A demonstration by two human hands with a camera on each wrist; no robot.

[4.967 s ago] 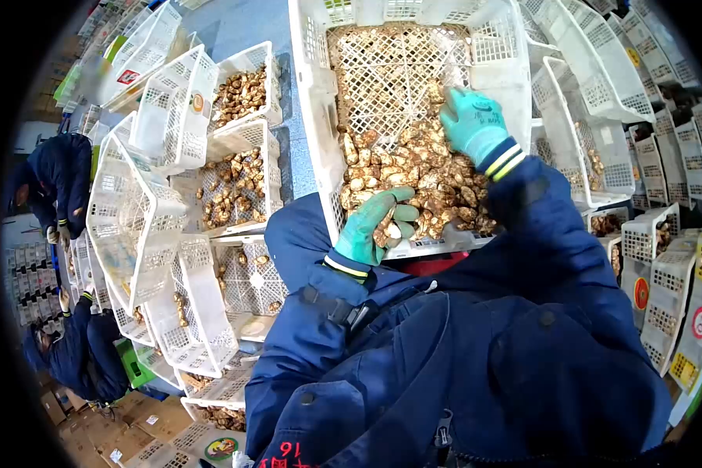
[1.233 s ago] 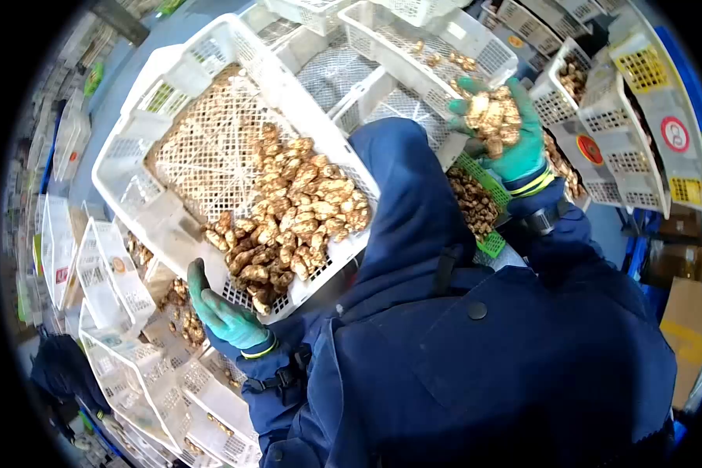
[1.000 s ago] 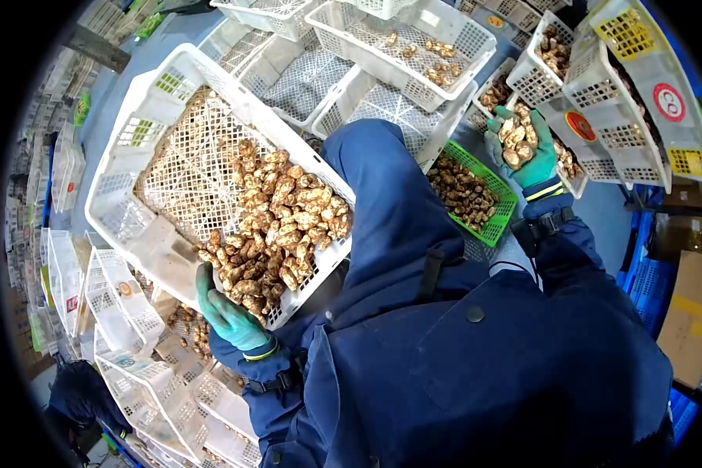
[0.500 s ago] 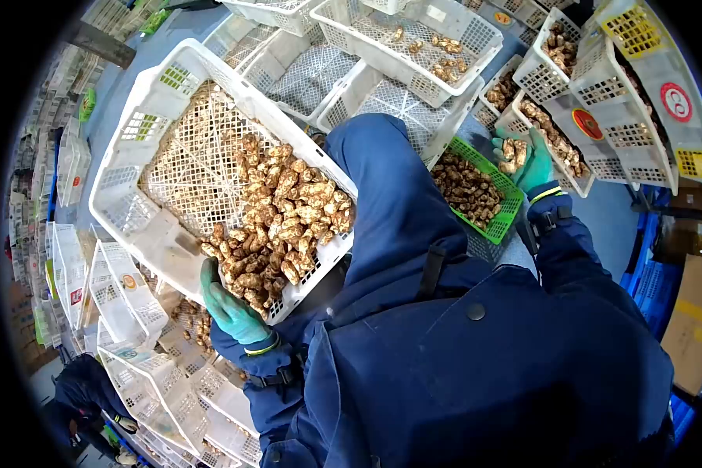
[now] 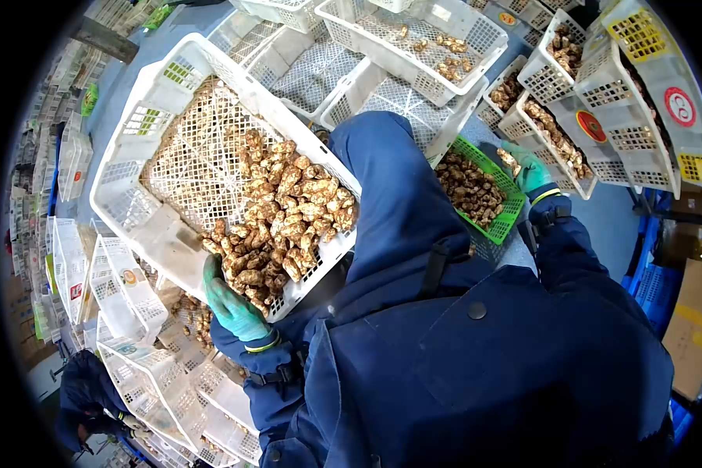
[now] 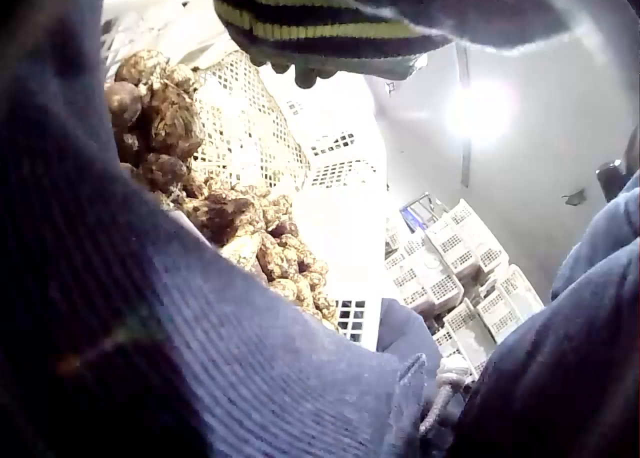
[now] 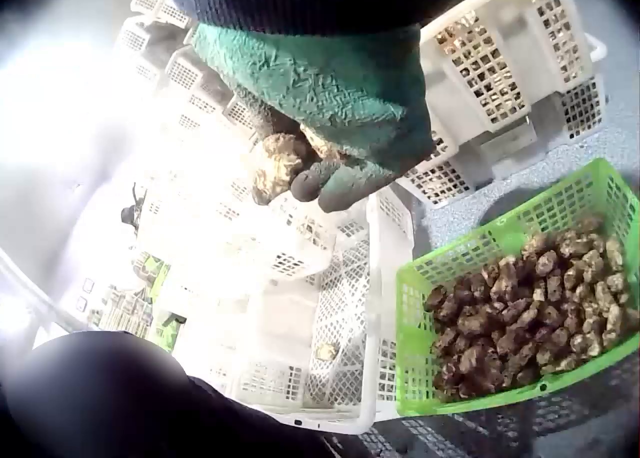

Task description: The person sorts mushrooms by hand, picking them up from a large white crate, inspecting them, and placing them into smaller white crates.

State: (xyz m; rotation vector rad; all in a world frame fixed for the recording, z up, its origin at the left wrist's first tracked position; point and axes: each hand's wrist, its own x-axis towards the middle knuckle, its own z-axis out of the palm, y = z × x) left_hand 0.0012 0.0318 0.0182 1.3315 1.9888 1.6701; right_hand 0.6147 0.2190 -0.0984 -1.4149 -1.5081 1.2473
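Note:
A large white plastic crate [image 5: 154, 248] sits tilted at my lap. Stubby brown-and-cream mushrooms [image 5: 292, 207] are heaped at its near end, and the far mesh floor is bare. My left hand [image 5: 238, 310], in a green glove, rests with straight fingers along the crate's near left wall. In the left wrist view its cuff and sleeve hide most of it. Out to the right, my gloved right hand [image 5: 532, 168] holds a mushroom [image 7: 278, 166] with curled fingers, beside a long white crate of mushrooms [image 5: 555, 136] and above the green basket [image 5: 515, 207].
Darker small mushrooms [image 5: 469, 187] fill the green basket. White crates [image 5: 409, 101] stand beyond my knee, one with a few mushrooms. Stacked crates [image 5: 632, 132] rise at the right, above a cardboard box [image 5: 690, 331]. More crates and another person [image 5: 86, 394] are at the left.
My right hand has left the big crate with a handful of mushrooms and moved right; fewer show in it now. My left hand went from holding a mushroom to resting on the crate wall.

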